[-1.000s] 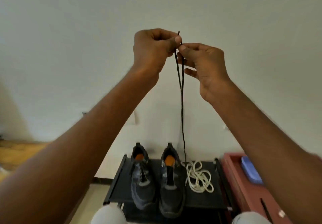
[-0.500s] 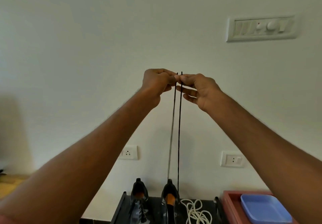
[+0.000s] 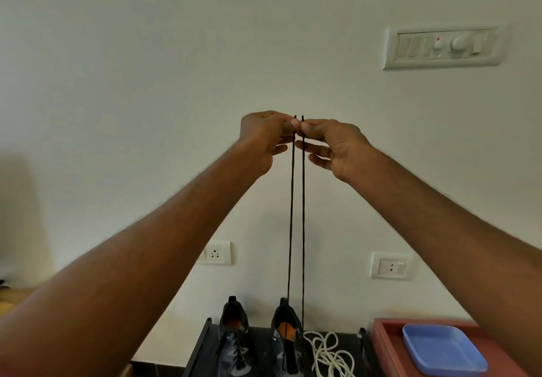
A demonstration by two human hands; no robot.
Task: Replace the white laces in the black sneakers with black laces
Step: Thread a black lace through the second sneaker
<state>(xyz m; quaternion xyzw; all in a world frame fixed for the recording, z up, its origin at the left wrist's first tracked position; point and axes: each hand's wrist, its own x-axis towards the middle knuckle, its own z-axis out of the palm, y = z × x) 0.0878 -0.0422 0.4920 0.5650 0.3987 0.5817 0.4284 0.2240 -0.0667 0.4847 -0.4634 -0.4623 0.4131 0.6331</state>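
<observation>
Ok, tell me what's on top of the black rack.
On the black rack stand two black sneakers, with a loose white lace piled beside the right one. Their toes are out of frame.

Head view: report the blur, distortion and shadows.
Head view: wide-angle stretch swells the forearms at the lower corners; the switch panel looks soft and smeared; the hands and black lace stay fairly crisp; soft, even light, with a faint shadow on the wall at far left.

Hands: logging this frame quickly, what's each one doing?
Left hand: pinching one end of the black lace.
Right hand: pinching the other end.
</observation>
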